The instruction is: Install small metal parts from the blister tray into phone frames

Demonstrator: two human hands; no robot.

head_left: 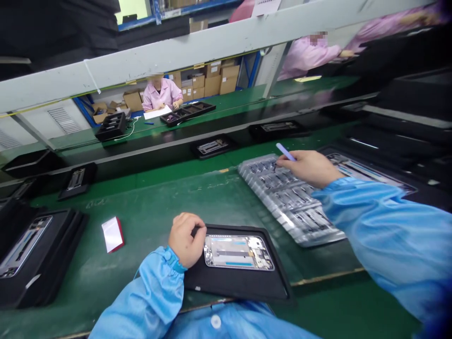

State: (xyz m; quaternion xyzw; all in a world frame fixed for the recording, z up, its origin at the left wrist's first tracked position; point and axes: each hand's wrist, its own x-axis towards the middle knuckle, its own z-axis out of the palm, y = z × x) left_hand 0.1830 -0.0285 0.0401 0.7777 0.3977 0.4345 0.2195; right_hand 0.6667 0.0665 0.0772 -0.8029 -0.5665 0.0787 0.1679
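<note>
A silver phone frame (240, 253) lies in a black foam tray (243, 286) on the green mat in front of me. My left hand (187, 239) rests at the frame's left end, its fingers curled; whether they hold anything is hidden. To the right, my right hand (309, 165) grips a light purple tweezer-like tool (285, 152), with its fingertips at the upper part of a clear plastic tray (300, 235). Rows of small dark parts fill that plastic tray. The tool's tip is hidden behind my fingers.
Stacked black trays with phone frames stand left (63, 263) and right (374, 176). A white and red card (113, 234) lies on the mat. More trays (212, 146) line the belt beyond. People in pink sit across, behind a metal beam (141, 56).
</note>
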